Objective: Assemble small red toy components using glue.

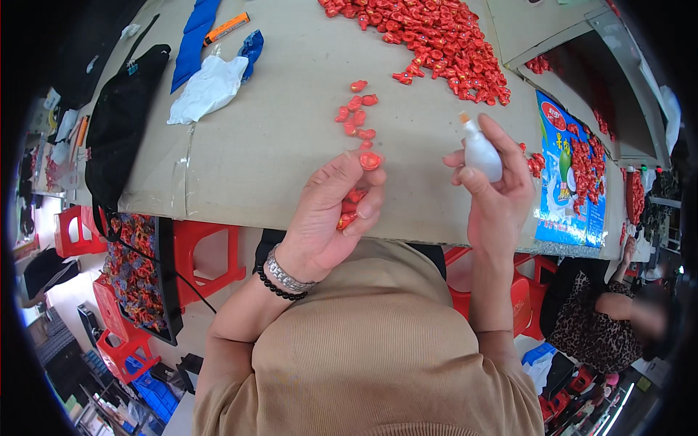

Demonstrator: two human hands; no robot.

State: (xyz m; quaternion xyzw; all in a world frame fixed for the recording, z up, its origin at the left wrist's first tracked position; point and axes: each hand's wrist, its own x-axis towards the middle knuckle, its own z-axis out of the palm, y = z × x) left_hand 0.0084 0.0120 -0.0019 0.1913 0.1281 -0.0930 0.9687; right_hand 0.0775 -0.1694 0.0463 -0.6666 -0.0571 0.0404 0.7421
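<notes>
Several small red plastic pieces are gathered in my left hand (331, 207). One red plastic piece (370, 160) is pinched between thumb and fingertip, its round hollow side facing up, while others lie in the curled fingers. My right hand (498, 182) is closed around a small white squeeze bottle (480, 154), tilted with its orange-tipped nozzle pointing up and away from me. The bottle is apart from the red pieces. Just beyond my left hand, a short trail of loose red pieces (355, 116) lies on the table (291, 94).
A large heap of red pieces (443, 43) covers the far right. More lie on a blue printed sheet (571, 174) at right. A white crumpled bag (209, 89), an orange tube-like item (227, 27) and a black bag (123, 131) are at left. Another person (603, 320) sits at right.
</notes>
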